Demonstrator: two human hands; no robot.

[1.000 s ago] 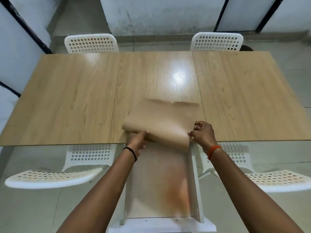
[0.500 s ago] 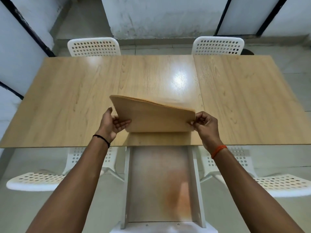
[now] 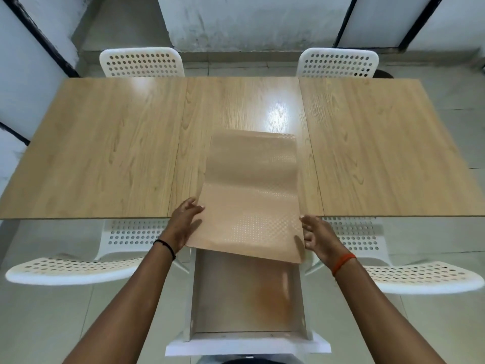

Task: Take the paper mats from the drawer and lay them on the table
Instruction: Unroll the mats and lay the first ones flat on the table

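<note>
The tan, dotted paper mat [image 3: 252, 195] has flipped down since a moment ago, unrolling wavy across the wooden desk [image 3: 110, 143]. Left hand [image 3: 183, 224] and right hand [image 3: 316, 239] pinch its side edges; its near end overhangs the open white drawer [image 3: 246, 298], so laying looks nearly done.

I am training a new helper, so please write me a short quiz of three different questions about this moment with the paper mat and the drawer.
1. True or false: the paper mat lies fully flat on the table.
2. Which hand holds the mat's edge on the side of the orange wristband? A) left hand B) right hand
3. Fill in: below the mat's near edge, the white ____ stands pulled open.

Key
1. False: it is wavy, and its near end hangs out past the table edge, over the drawer.
2. B
3. drawer
</note>
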